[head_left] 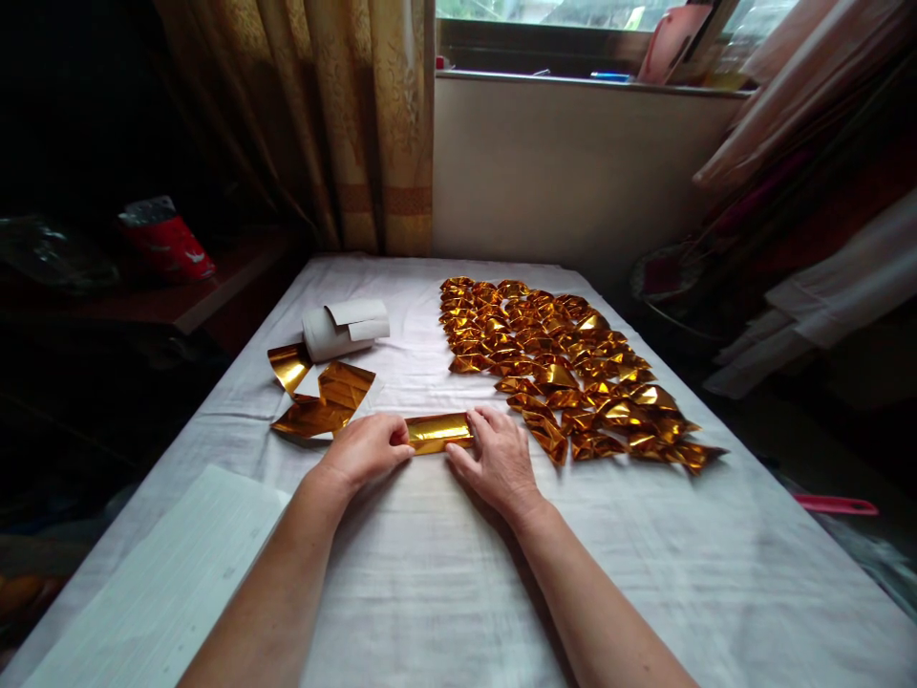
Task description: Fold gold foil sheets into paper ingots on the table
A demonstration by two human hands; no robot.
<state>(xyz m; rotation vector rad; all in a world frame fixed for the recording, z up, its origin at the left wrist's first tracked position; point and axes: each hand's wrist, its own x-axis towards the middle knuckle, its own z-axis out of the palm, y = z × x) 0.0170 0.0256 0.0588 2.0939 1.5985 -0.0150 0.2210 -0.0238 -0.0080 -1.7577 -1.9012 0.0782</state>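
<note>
Fingers point(479, 426) of left hand point(362, 453), right hand point(503, 461) holding gold strip point(438, 433)

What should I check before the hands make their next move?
1. Left hand at the left end of the gold strip: ok.
2. Right hand at the strip's right end: ok.
3. Strip apart from the folded gold pieces: ok.
4. Left hand free of the loose gold sheets: cannot tell; they overlap in view.
5. White roll apart from both hands: ok.
6. Strip's underside flat: cannot tell; hidden.
</note>
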